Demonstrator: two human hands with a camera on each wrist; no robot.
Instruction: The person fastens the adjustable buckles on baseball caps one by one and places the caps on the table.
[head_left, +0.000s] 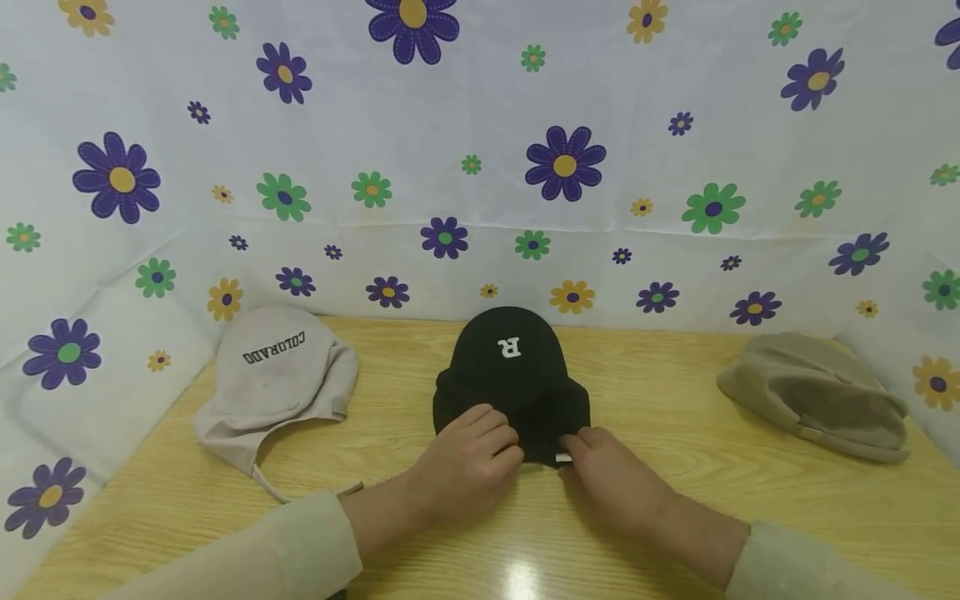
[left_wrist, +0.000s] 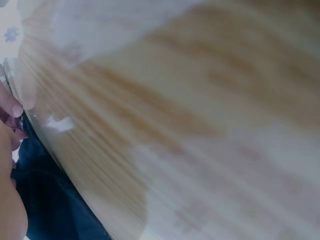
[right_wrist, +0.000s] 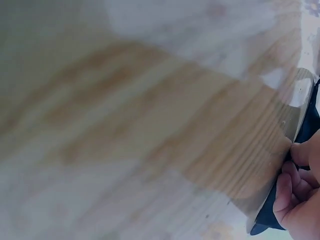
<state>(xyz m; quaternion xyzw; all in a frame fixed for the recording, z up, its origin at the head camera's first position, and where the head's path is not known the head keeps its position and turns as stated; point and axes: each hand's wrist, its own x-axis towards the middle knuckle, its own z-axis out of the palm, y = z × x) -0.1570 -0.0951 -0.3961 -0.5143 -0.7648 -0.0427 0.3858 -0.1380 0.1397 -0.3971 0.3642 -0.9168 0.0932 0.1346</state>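
Note:
A black cap with a white letter R point(head_left: 510, 358) lies at the middle of the table, its near edge between the two hands. The left hand point(head_left: 468, 458), fingers curled, grips the cap's near left edge. At the near right edge the right hand point(head_left: 618, 483) pinches the cloth beside a small white tag point(head_left: 563, 457). In the left wrist view the dark cloth point(left_wrist: 55, 195) hangs beside the left hand point(left_wrist: 10, 175). The right wrist view has the right hand's point(right_wrist: 300, 195) thumb and fingers closed on the dark edge.
A light grey cap marked COLORADO point(head_left: 273, 375) with a dangling strap lies at the left of the wooden table point(head_left: 645, 367). A beige cap point(head_left: 817, 396) is at the right. Flower-printed white cloth point(head_left: 480, 108) hangs behind and at both sides.

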